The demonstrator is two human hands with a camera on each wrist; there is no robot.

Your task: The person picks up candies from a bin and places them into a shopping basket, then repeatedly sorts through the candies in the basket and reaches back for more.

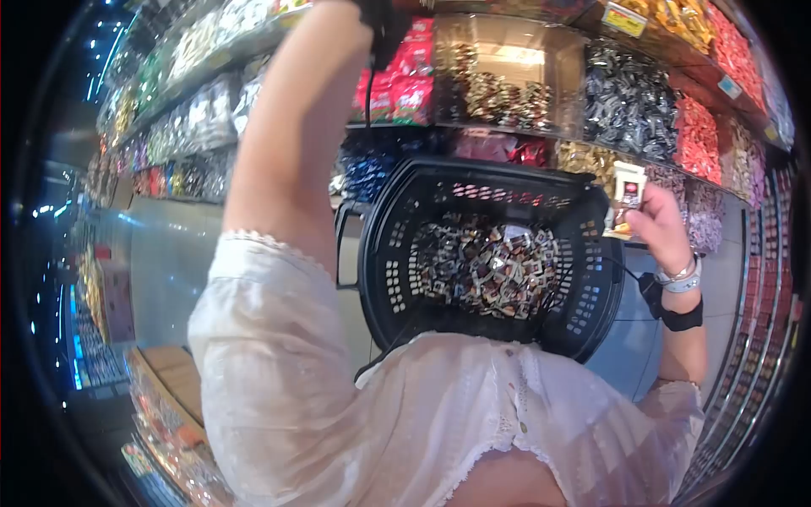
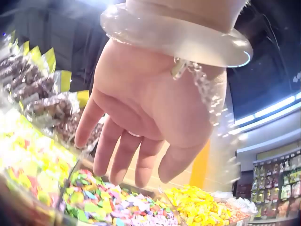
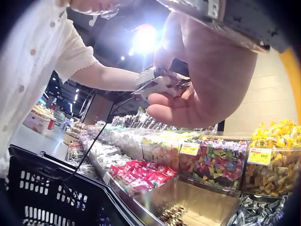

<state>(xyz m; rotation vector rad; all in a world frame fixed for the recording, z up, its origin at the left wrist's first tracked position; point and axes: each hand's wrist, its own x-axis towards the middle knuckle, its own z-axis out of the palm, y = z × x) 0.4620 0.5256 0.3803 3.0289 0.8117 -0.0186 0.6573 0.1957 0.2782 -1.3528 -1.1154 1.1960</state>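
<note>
My right hand (image 1: 665, 230) pinches small wrapped packets (image 1: 629, 182) beside the right rim of a black shopping basket (image 1: 368, 253). In the right wrist view the fingers of this hand (image 3: 214, 77) curl round several packets (image 3: 162, 85) with serrated wrapper ends. Many small wrapped sweets (image 1: 498, 272) lie in the bottom of the basket. My left hand (image 2: 146, 103) hangs with its fingers loosely extended and holds nothing. It hovers over bins of colourful wrapped sweets (image 2: 113, 200). In the head view the raised left arm runs out at the top edge, so that hand is hidden.
A clear bin (image 1: 515, 63), partly filled with brown-and-white sweets, stands beyond the basket. Red packets (image 1: 410, 80) are left of it, dark-wrapped sweets (image 1: 629, 101) right. Yellow sweets (image 3: 273, 136) fill a bin on the upper tier. A cable (image 3: 96, 136) crosses by the basket.
</note>
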